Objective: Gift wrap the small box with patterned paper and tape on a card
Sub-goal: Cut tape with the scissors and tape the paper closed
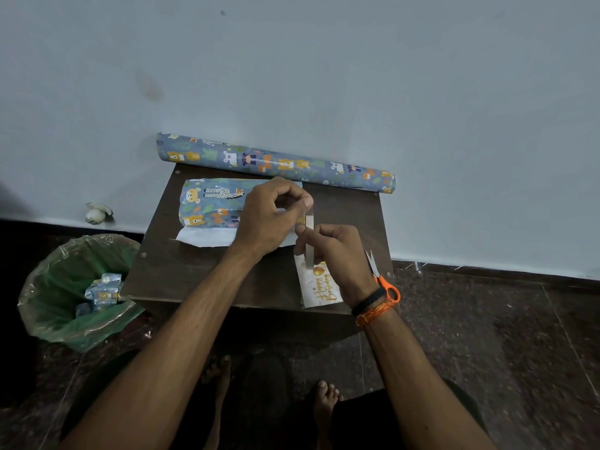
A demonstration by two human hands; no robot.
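Observation:
The box, partly wrapped in blue animal-pattern paper (207,203), lies at the back left of a small dark wooden table (181,274), with a white flap of paper sticking out toward me. My right hand (337,258) grips a tape roll (309,245) held on edge above the table. My left hand (269,219) pinches the tape's free end just above the roll. A white greeting card (319,287) with gold lettering lies under my right hand near the front edge.
A roll of the same patterned paper (276,162) lies against the wall at the table's back. Orange-handled scissors (383,277) rest at the right edge. A green-lined bin (74,287) with paper scraps stands on the floor to the left.

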